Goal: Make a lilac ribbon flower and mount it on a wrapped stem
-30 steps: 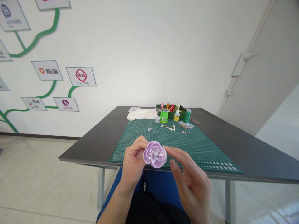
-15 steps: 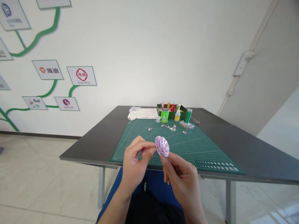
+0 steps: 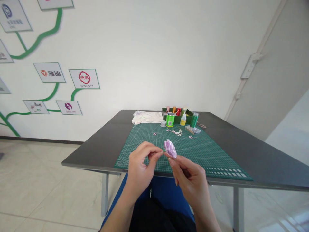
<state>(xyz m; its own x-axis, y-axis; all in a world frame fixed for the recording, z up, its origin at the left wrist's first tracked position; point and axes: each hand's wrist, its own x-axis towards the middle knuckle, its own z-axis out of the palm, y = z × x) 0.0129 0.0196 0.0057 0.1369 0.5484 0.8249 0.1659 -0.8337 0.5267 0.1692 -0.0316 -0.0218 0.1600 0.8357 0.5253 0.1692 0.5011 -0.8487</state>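
Hands meet in the near middle of the view, above the near edge of a green cutting mat (image 3: 183, 151) that lies on a dark surface (image 3: 253, 154). The right hand (image 3: 190, 180) pinches a small lilac ribbon flower (image 3: 170, 148) from below, its fingertips closed on the base, so the bloom is tilted and its face turns to the right. The left hand (image 3: 140, 167) is pressed thumb to forefinger just beside the flower's left side; whether it grips a thread, a pin or only a petal edge is too small to tell. Far across the mat sit a green tray of thread spools (image 3: 177, 113), a green tub (image 3: 170, 120), a small glue bottle (image 3: 183, 120), a pair of scissors (image 3: 175, 131) and a white cloth (image 3: 147, 118). Handling such a soft, layered bloom likely calls for a light pinch at the base only, leaving the petals uncrushed, and for small, slow pulls from the left hand
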